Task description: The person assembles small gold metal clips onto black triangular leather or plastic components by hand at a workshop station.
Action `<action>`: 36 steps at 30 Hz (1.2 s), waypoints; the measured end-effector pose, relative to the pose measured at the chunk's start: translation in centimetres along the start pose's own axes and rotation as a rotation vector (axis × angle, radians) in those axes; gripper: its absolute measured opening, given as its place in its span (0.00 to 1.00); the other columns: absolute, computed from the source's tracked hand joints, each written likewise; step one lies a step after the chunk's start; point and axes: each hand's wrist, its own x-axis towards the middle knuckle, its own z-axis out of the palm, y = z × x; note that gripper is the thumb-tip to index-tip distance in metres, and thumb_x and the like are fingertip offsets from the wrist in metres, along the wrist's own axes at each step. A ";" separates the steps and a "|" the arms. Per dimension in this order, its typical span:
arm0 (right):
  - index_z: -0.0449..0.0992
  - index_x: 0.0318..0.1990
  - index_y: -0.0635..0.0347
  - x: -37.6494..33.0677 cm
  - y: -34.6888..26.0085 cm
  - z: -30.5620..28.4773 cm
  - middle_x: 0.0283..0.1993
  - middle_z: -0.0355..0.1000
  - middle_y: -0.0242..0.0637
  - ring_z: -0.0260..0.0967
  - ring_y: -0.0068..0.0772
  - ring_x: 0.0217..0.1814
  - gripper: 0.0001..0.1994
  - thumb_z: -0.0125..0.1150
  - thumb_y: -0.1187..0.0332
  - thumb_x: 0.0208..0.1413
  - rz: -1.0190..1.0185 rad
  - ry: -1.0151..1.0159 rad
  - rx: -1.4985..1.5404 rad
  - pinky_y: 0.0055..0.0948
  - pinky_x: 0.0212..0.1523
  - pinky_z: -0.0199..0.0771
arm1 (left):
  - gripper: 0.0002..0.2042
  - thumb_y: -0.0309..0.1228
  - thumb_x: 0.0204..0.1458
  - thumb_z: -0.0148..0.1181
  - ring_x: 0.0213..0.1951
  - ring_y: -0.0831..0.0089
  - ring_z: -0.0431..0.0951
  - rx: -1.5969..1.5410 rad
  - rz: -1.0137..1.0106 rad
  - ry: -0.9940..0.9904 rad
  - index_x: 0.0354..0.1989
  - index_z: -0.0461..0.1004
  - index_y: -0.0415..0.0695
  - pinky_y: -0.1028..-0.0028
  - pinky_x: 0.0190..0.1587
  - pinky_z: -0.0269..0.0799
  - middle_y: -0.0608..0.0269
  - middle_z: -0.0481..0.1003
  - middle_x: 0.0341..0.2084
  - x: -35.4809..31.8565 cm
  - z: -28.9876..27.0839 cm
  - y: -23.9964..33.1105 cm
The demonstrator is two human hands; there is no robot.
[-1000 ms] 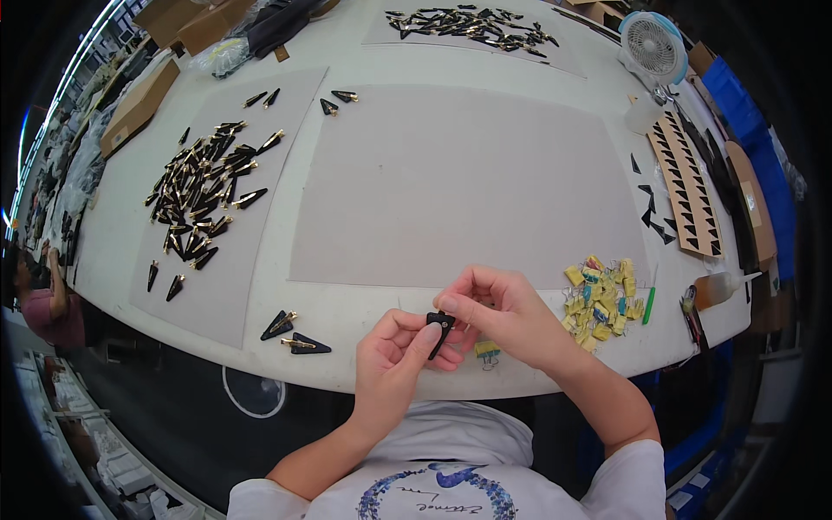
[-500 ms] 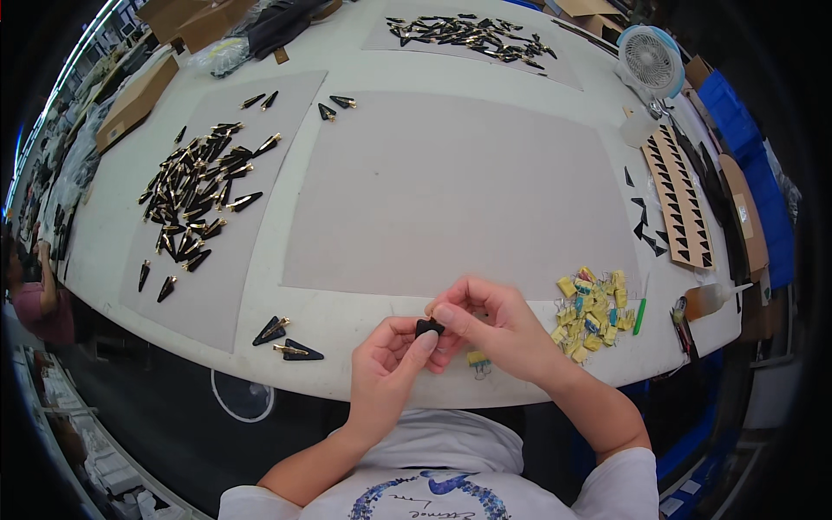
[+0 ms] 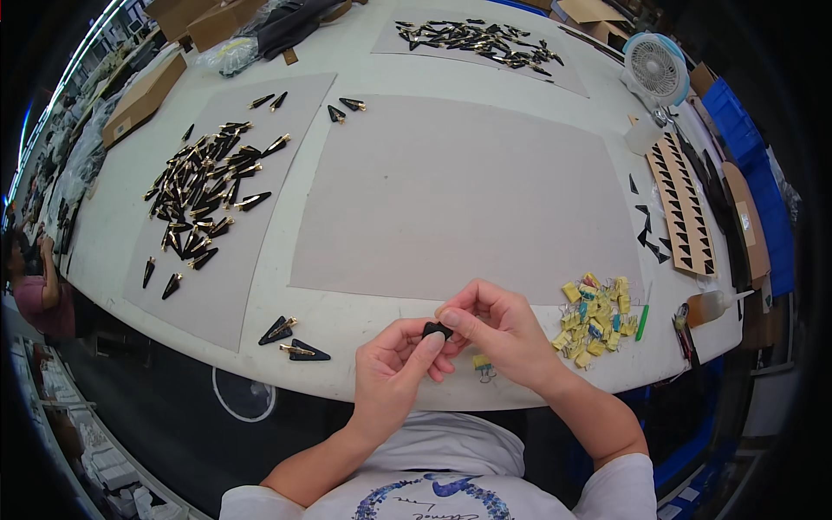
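Note:
Just above the table's near edge, my left hand (image 3: pixel 390 360) pinches a small black hair clip (image 3: pixel 436 330) between thumb and curled fingers. Thumb and forefinger of my right hand (image 3: pixel 503 334) close on its upper end; most of the piece is hidden by fingers. Left of my hands lie two black triangular hair clips, one (image 3: pixel 277 330) above the other (image 3: pixel 308 350), with gold metal prongs. A single yellow binder clip (image 3: pixel 482 362) rests beneath my right hand. Farther right is a heap of yellow binder clips (image 3: pixel 596 319).
A grey sheet (image 3: pixel 451 191) covers the table's middle. Many black-and-gold clips (image 3: pixel 199 191) are heaped at left, more (image 3: pixel 477 42) at the back. At right are a card of black triangles (image 3: pixel 680 204), a green stick (image 3: pixel 641 322), a glue bottle (image 3: pixel 706 307) and a fan (image 3: pixel 656 68).
Both hands keep their grip on the black hair clip, which has tilted a little. The whole view has shifted slightly; the things on the table lie as before.

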 end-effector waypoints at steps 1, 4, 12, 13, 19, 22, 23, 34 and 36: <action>0.74 0.39 0.67 0.0 0.0 0.0 0.35 0.75 0.34 0.73 0.18 0.34 0.09 0.58 0.68 0.63 0.000 0.000 -0.001 0.20 0.36 0.77 | 0.07 0.25 0.60 0.56 0.28 0.78 0.77 0.009 0.005 0.003 0.42 0.74 0.34 0.78 0.31 0.73 0.59 0.79 0.30 0.0 0.0 0.0; 0.74 0.39 0.67 0.0 0.1 -0.2 0.35 0.75 0.34 0.73 0.18 0.34 0.09 0.58 0.68 0.63 0.035 0.004 0.008 0.20 0.36 0.77 | 0.07 0.26 0.61 0.56 0.27 0.78 0.76 -0.003 -0.040 0.002 0.42 0.74 0.34 0.78 0.31 0.73 0.59 0.78 0.29 0.2 0.2 0.1; 0.72 0.39 0.66 -0.4 0.4 -0.2 0.36 0.74 0.34 0.73 0.20 0.37 0.07 0.58 0.71 0.63 0.027 -0.034 -0.106 0.23 0.39 0.79 | 0.08 0.29 0.62 0.56 0.30 0.80 0.76 0.061 -0.005 -0.013 0.41 0.73 0.35 0.80 0.32 0.72 0.60 0.77 0.30 -0.1 -0.4 -0.6; 0.72 0.39 0.66 -0.4 0.2 -0.2 0.36 0.74 0.34 0.73 0.20 0.37 0.07 0.58 0.71 0.63 0.022 -0.033 -0.109 0.23 0.39 0.79 | 0.09 0.30 0.62 0.56 0.30 0.80 0.76 0.095 -0.007 -0.018 0.42 0.73 0.35 0.80 0.33 0.72 0.60 0.77 0.30 -0.1 -0.5 -0.5; 0.75 0.44 0.67 -1.9 -0.7 -0.6 0.37 0.76 0.35 0.74 0.20 0.36 0.08 0.60 0.71 0.61 -0.119 -0.013 -0.017 0.21 0.38 0.75 | 0.10 0.31 0.64 0.53 0.34 0.76 0.78 -0.205 -0.304 -0.181 0.46 0.71 0.37 0.76 0.38 0.74 0.56 0.77 0.37 0.1 -0.6 3.8; 0.73 0.53 0.66 -3.0 -1.3 -0.9 0.42 0.75 0.35 0.75 0.25 0.41 0.16 0.60 0.77 0.57 -0.367 -0.158 -0.406 0.24 0.42 0.76 | 0.10 0.28 0.63 0.53 0.35 0.74 0.78 -0.177 -0.283 -0.234 0.48 0.71 0.35 0.77 0.38 0.75 0.54 0.76 0.37 -0.4 -2.1 3.4; 0.73 0.53 0.66 -3.3 -1.6 -0.6 0.42 0.75 0.35 0.75 0.25 0.41 0.16 0.60 0.77 0.57 -0.371 -0.163 -0.406 0.24 0.42 0.76 | 0.11 0.27 0.63 0.54 0.35 0.74 0.78 -0.094 -0.199 -0.216 0.49 0.70 0.34 0.77 0.38 0.75 0.54 0.76 0.36 -0.5 -2.2 3.2; 0.74 0.40 0.67 -4.2 -0.5 -0.6 0.37 0.73 0.31 0.70 0.16 0.39 0.09 0.61 0.69 0.61 0.081 -0.150 0.005 0.20 0.37 0.75 | 0.08 0.14 0.53 0.58 0.33 0.72 0.80 0.562 0.391 -0.168 0.41 0.75 0.34 0.77 0.35 0.82 0.57 0.73 0.34 -1.6 -1.4 2.6; 0.74 0.39 0.66 -4.0 -0.2 -0.6 0.36 0.73 0.31 0.70 0.15 0.36 0.08 0.62 0.69 0.60 0.057 -0.103 -0.008 0.19 0.35 0.73 | 0.08 0.15 0.52 0.60 0.33 0.70 0.80 0.554 0.462 -0.118 0.40 0.73 0.35 0.75 0.35 0.81 0.56 0.73 0.33 -1.5 -1.0 2.2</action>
